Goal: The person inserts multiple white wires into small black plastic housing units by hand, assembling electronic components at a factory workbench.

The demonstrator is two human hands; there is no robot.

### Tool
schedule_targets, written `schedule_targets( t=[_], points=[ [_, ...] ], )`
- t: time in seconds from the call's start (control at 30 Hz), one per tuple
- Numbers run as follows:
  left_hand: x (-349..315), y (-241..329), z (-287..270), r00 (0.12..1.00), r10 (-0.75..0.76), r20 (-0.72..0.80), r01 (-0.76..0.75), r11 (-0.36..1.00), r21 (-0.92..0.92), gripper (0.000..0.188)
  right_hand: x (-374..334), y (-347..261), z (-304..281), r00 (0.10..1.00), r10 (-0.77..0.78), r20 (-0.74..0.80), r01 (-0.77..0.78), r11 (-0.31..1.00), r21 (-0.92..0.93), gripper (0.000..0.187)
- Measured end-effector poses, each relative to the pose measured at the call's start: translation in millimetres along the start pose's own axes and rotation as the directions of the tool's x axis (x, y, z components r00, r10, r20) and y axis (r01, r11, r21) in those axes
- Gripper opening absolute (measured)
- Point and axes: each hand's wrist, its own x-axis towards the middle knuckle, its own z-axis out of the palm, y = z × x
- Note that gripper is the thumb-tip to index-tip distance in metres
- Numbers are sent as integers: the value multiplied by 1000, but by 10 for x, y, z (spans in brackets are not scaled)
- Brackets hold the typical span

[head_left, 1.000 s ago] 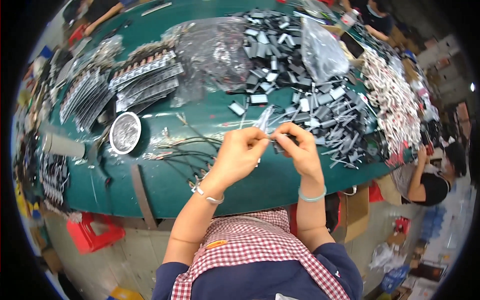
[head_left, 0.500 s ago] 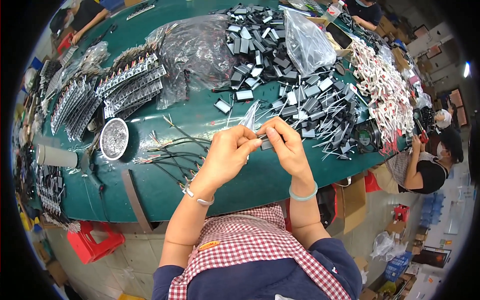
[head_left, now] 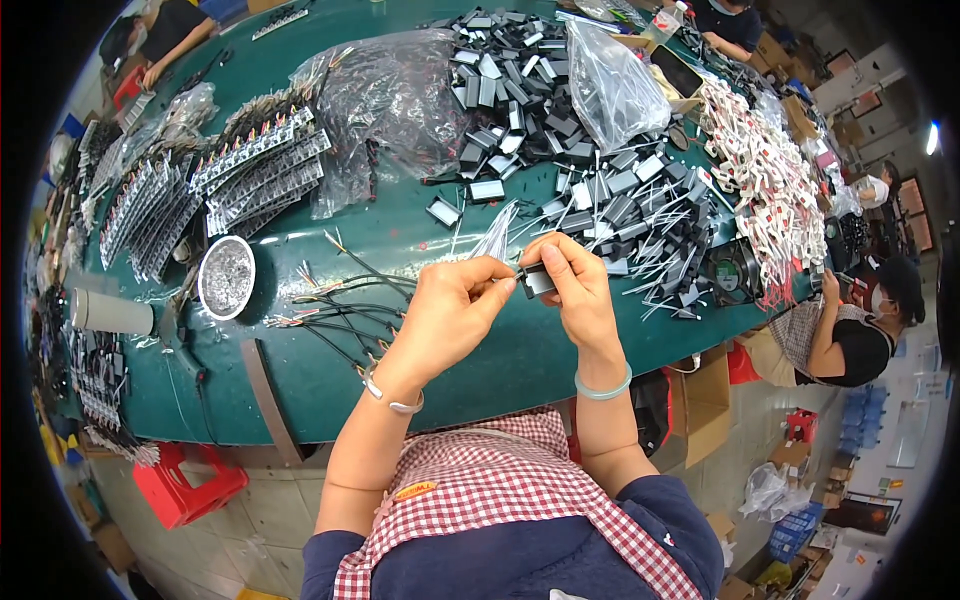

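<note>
We've got both hands up over the near edge of the green desk [head_left: 300, 390]. Right hand [head_left: 575, 290] w/ grip closed on a small black block part [head_left: 537, 281], pinched btwn thumb & fingers. Left hand [head_left: 450, 310] meets it from the left, fingertips pinched shut on the part's left end. A bunch of thin pale wires [head_left: 497, 232] fans up & away from the part, toward the far side.

Vs 0.5 s ago: our hands are in about the same spot & still joined on the part; the view has shifted a bit.

Left of our hands, loose dark leads [head_left: 345, 300] lie on the desk, w/ a round metal dish [head_left: 226, 277] further left. Far & right, a heap of black parts [head_left: 600, 180]. 1 clear plastic bag [head_left: 385, 100] far left of it.
</note>
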Motion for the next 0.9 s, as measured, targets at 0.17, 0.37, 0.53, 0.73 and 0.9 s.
schedule_targets(
  t=[0.17, 0.37, 0.53, 0.73, 0.9],
  points=[
    [-23, 91, 21, 995, 81, -54, -73, 988, 133, 13, -22, -5, 0, 1000, 8, -8, -8, 1000, 29, 28],
    [-20, 114, 32, 976, 206, -71, -180, 945, 273, 12, -34, -16, 15, 997, 58, -43, -54, 994, 90, 29],
    [3, 100, 20, 953, 302, -16, -273, 882, 383, 12, -34, -52, -23, 993, -116, 6, 115, 968, -225, 25],
    [111, 89, -81, 954, -181, 237, 215, 969, -125, 23, 19, -120, -35, 950, -231, 211, 285, 917, -277, 18],
    [133, -82, -7, 965, -187, 182, 238, 916, -322, 21, -38, -46, 8, 959, -238, -155, 234, 971, -43, 13]
  ],
)
